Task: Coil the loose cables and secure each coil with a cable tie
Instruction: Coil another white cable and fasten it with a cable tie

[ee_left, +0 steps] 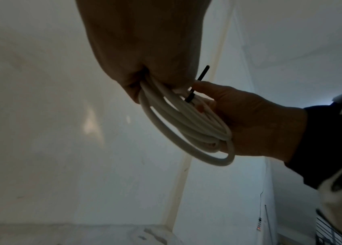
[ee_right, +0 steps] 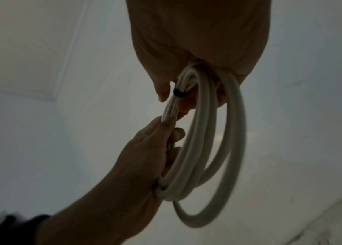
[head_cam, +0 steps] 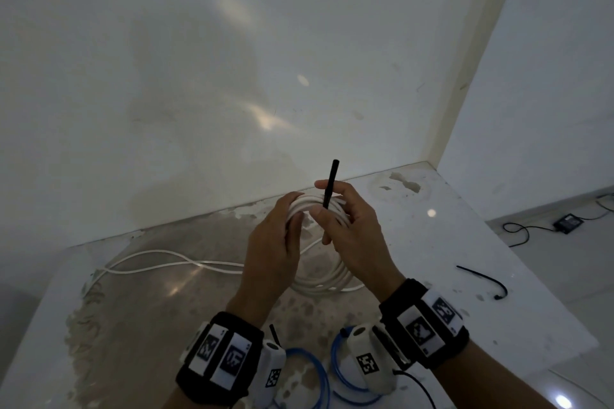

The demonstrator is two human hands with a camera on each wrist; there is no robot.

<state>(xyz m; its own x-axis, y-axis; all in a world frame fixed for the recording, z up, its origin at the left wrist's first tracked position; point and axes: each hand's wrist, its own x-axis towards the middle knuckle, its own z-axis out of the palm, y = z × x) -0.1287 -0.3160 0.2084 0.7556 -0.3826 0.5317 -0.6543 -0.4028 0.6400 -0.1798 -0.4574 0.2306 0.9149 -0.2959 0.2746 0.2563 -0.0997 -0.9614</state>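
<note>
White round-cable coil (head_cam: 327, 279), both hands gripping: left hand (head_cam: 270, 252), right hand (head_cam: 354, 242) pinching black plastic cable tie (head_cam: 331, 184) (unfastened, I judge); tail loose on bench (head_cam: 465, 242).

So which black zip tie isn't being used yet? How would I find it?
Start at the marble countertop and look toward its right edge, past the right hand. The spare black cable tie lies flat there alone, one end hooked. The other black cable tie stands upright in the hands against the white cable coil.

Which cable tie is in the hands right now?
The straight black cable tie, upright against the white coil, pinched by the right hand. The curved cable tie lies untouched on the counter, far right.
</note>
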